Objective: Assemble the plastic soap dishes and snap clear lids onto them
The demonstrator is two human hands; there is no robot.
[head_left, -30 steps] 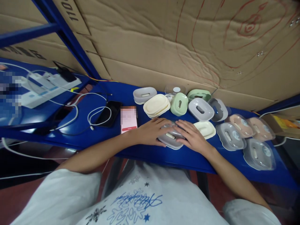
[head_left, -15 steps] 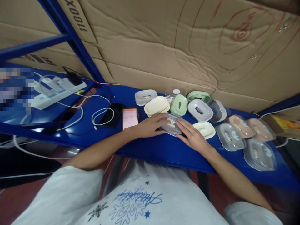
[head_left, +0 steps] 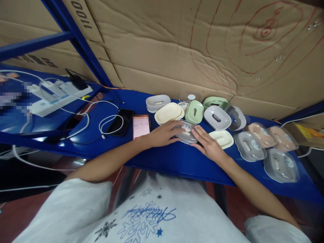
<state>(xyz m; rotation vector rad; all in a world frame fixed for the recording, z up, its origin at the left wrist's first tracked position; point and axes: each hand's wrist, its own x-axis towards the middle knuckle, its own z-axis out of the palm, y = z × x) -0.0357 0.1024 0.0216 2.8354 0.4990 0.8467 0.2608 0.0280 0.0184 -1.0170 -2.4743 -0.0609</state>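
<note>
Between my two hands, on the blue table, lies a soap dish [head_left: 187, 137] with a clear lid and a round sticker on top. My left hand [head_left: 164, 134] grips its left side, fingers over the lid and thumb at the near edge. On the right side, my right hand [head_left: 209, 145] presses against it with fingers together and thumb lower down. Just behind are a cream soap dish part [head_left: 167, 113] and a green one [head_left: 194, 111]. A pale grey slotted dish [head_left: 217, 118] and a cream tray [head_left: 222, 139] sit to the right.
Lidded soap dishes [head_left: 249, 146] in grey and peach stand at the right. Left of my hands lie a lit phone [head_left: 141, 126], a dark phone [head_left: 123, 123] and a white cable [head_left: 88, 123]. A cardboard wall [head_left: 157, 50] rises behind.
My right hand has shifted slightly right along the lidded soap dish. My left hand stays on its left side. The camera view has tilted a little.
</note>
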